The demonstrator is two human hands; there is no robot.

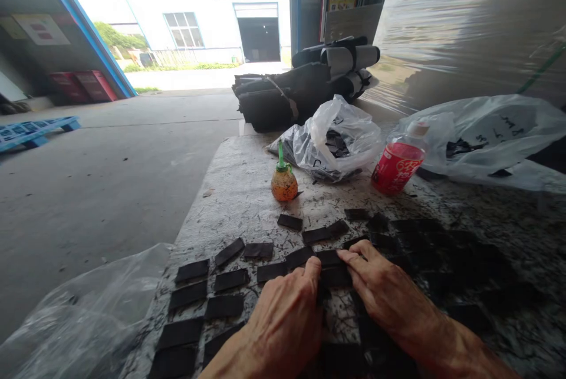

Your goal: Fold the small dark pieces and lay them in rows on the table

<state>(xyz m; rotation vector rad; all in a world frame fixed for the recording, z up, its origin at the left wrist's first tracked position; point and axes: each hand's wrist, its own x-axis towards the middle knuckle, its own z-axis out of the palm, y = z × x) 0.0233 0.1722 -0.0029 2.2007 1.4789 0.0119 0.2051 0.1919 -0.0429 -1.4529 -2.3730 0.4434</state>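
Rows of small black rectangular pieces (224, 306) cover a worn, pale tabletop. My left hand (283, 314) is closed, its fingers curled under and its fingertip at the left end of one black rectangular piece (335, 277). At that piece's right end is my right hand (382, 284), closed with thumb and finger pinched together. Another black piece (328, 257) touches its upper edge, close to the right fingertips. The palms and lower fingers of both hands are hidden from above. Loose black pieces (290, 221) lie askew just beyond the rows.
Behind the pieces stand a small round bottle (284, 183) of orange liquid with a green spout and a red-labelled bottle (399, 161). Plastic bags (340, 131) hold black scraps. Black rolls (305, 87) lie beyond. Clear plastic sheeting (97, 308) hangs at the table's left edge.
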